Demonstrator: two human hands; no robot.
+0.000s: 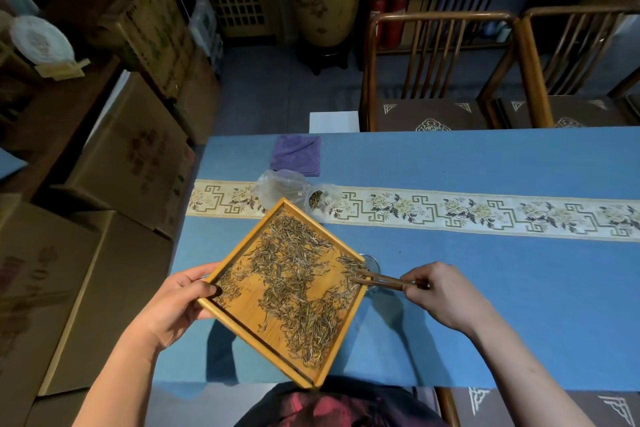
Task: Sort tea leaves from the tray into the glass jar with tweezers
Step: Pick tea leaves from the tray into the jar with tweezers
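A square bamboo tray [242, 324] is held tilted above the blue table, turned like a diamond. Dry tea leaves [298, 281] are scattered over most of it. My left hand [176, 302] grips the tray's left corner, thumb on the rim. My right hand [440, 291] pinches brown wooden tweezers [377, 279]; their tips reach over the tray's right corner into the leaves there. Just beyond that corner, the rim of the glass jar [374, 262] shows, mostly hidden by the tray.
A clear plastic bag [287, 185] holding some tea lies on the patterned runner [485, 213] behind the tray. A purple cloth [296, 154] lies further back. Wooden chairs [433, 80] stand across the table; cardboard boxes [114, 184] are stacked at left.
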